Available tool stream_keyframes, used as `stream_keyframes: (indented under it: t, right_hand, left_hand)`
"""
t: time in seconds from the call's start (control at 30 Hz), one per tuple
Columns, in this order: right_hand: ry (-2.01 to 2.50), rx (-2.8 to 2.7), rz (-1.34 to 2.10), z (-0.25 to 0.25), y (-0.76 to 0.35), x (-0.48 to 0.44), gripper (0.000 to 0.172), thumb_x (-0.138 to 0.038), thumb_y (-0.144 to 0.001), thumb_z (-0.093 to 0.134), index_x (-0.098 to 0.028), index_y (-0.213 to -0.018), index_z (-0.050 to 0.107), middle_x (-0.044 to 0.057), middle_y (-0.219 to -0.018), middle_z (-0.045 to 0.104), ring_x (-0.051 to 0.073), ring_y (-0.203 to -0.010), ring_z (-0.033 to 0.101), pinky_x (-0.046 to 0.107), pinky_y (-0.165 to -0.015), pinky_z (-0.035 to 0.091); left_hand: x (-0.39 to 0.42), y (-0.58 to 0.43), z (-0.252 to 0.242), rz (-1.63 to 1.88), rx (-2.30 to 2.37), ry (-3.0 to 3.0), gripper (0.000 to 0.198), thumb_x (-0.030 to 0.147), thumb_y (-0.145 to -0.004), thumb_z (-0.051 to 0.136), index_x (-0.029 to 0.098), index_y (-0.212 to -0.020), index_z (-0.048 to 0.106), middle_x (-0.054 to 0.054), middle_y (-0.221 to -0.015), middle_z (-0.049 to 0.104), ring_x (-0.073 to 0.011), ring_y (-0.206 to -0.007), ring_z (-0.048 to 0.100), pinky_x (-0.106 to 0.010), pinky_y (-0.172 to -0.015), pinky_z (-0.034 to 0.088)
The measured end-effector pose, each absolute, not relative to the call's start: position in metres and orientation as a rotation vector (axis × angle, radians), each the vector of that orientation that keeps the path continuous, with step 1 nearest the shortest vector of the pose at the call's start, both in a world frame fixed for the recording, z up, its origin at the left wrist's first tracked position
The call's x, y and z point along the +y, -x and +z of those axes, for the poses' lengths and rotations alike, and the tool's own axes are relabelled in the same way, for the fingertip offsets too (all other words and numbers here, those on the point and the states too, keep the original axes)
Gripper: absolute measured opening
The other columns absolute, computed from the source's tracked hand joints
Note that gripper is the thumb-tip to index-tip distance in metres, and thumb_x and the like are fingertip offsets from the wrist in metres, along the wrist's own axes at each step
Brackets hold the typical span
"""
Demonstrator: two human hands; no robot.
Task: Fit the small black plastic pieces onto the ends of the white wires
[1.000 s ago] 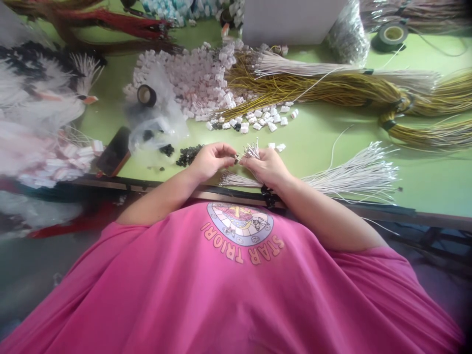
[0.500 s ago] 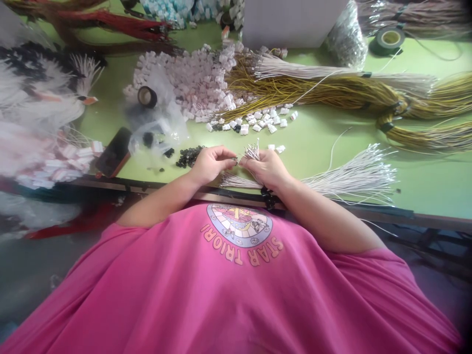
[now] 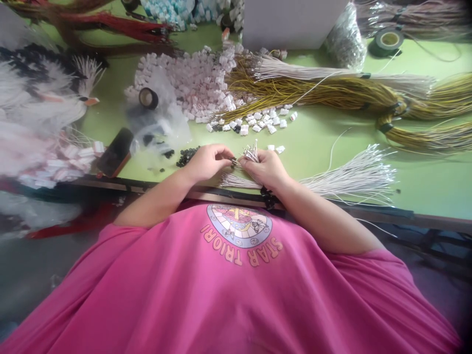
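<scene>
My right hand is closed round a bunch of white wires, whose metal-tipped ends stick up past the thumb. Close by on the left, my left hand pinches a small dark piece between thumb and fingertips; its exact kind is too small to make out. A short gap separates the two hands' fingertips. Beside my left hand lies a pile of small black parts. Under my right wrist, several black pieces hang at the table edge. More white wires fan out to the right.
White connector housings are heaped behind the hands. Yellow wire bundles run off to the right. A phone, a roll of black tape and a clear plastic bag lie left. A green tape roll sits at the back right.
My left hand has shifted slightly left, away from the right hand, with the dark piece in its fingertips. The right hand keeps its hold on the wires, almost unmoved.
</scene>
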State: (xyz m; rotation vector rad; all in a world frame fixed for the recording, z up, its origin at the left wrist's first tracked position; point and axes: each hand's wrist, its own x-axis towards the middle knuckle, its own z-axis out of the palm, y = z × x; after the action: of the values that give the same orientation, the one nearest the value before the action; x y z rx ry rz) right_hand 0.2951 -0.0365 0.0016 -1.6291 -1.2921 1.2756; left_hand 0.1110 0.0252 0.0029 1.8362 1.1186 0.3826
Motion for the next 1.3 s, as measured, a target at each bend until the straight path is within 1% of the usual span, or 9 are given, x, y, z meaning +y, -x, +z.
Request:
stream_keyframes:
  t: [0.13,0.3,0.43,0.57,0.7,0.8,0.93,1.17,1.3]
  right_hand:
    - [1.645,-1.256,1.247,0.001,-0.296,-0.036,0.023,-0.033,-0.068,0.061,-0.013,-0.076,0.065,0.001,-0.065,0.057,0.01,-0.06,0.047,0.026,-0.057,0.038]
    - [1.622,-1.291,1.198,-0.001,-0.297,-0.034,0.017,-0.026,-0.066,0.059,-0.013,-0.077,0.062,-0.001,-0.063,0.054,0.01,-0.06,0.046,0.025,-0.056,0.036]
    - [1.612,-1.321,1.134,-0.001,-0.297,-0.034,0.009,-0.023,-0.065,0.057,-0.014,-0.068,0.055,-0.003,-0.059,0.049,0.009,-0.058,0.042,0.024,-0.054,0.033]
    - [1.637,-1.391,1.082,-0.001,-0.297,-0.034,0.013,-0.024,-0.068,0.053,-0.015,-0.059,0.049,-0.004,-0.053,0.04,0.008,-0.054,0.037,0.024,-0.051,0.029]
    - [1.622,-1.41,1.091,0.001,-0.296,-0.035,0.018,-0.027,-0.07,0.052,-0.016,-0.057,0.047,-0.004,-0.053,0.039,0.007,-0.053,0.036,0.023,-0.05,0.028]
    - [1.63,-1.415,1.101,0.003,-0.295,-0.035,0.021,-0.029,-0.071,0.053,-0.015,-0.058,0.048,-0.004,-0.052,0.039,0.007,-0.052,0.035,0.023,-0.05,0.028]
    - [1.62,-1.435,1.078,0.003,-0.294,-0.036,0.024,-0.031,-0.072,0.054,-0.016,-0.055,0.046,-0.004,-0.051,0.038,0.007,-0.052,0.034,0.022,-0.049,0.027]
    - [1.601,-1.411,1.024,0.0,-0.294,-0.036,0.023,-0.03,-0.071,0.056,-0.015,-0.055,0.048,-0.004,-0.052,0.039,0.007,-0.053,0.035,0.022,-0.05,0.028]
    - [1.621,-1.369,1.046,-0.002,-0.294,-0.035,0.017,-0.028,-0.067,0.059,-0.014,-0.058,0.053,-0.004,-0.053,0.041,0.007,-0.054,0.036,0.022,-0.05,0.029]
  left_hand:
    - [0.042,-0.102,0.014,0.254,1.298,-2.231,0.02,0.019,-0.078,0.057,0.017,-0.096,0.064,-0.006,-0.1,0.063,-0.0157,-0.082,0.057,-0.031,-0.08,0.045]
    - [0.046,-0.104,0.012,0.062,1.252,-2.383,0.02,0.027,-0.081,0.055,0.019,-0.095,0.066,-0.006,-0.098,0.06,-0.0184,-0.086,0.057,-0.031,-0.078,0.044]
    - [0.042,-0.104,0.011,0.1,1.261,-2.423,0.025,0.022,-0.086,0.044,0.019,-0.098,0.066,-0.006,-0.099,0.061,-0.0176,-0.088,0.057,-0.03,-0.079,0.044]
    - [0.039,-0.104,0.004,0.06,1.069,-2.493,0.023,0.02,-0.082,0.051,0.02,-0.099,0.066,-0.005,-0.099,0.061,-0.0169,-0.088,0.057,-0.029,-0.079,0.044]
    - [0.04,-0.105,0.003,0.101,1.046,-2.492,0.018,0.018,-0.081,0.051,0.018,-0.089,0.067,-0.006,-0.094,0.061,-0.0177,-0.087,0.057,-0.03,-0.079,0.044]
    - [0.035,-0.105,0.016,0.294,1.14,-2.378,0.016,0.02,-0.082,0.051,0.016,-0.089,0.065,-0.006,-0.094,0.062,-0.0166,-0.084,0.057,-0.03,-0.078,0.044]
    - [0.021,-0.11,0.027,0.481,1.091,-2.007,0.018,0.028,-0.082,0.055,0.016,-0.092,0.063,-0.003,-0.084,0.065,-0.0127,-0.072,0.058,-0.027,-0.071,0.046]
    - [0.014,-0.123,-0.004,0.593,1.048,-1.527,0.021,0.026,-0.068,0.069,0.014,-0.085,0.065,-0.004,-0.084,0.068,-0.0135,-0.075,0.062,-0.029,-0.075,0.049]
    - [0.016,-0.122,-0.013,0.658,1.049,-1.377,0.029,0.031,-0.064,0.074,0.014,-0.085,0.064,-0.003,-0.08,0.068,-0.0104,-0.063,0.058,-0.025,-0.063,0.049]
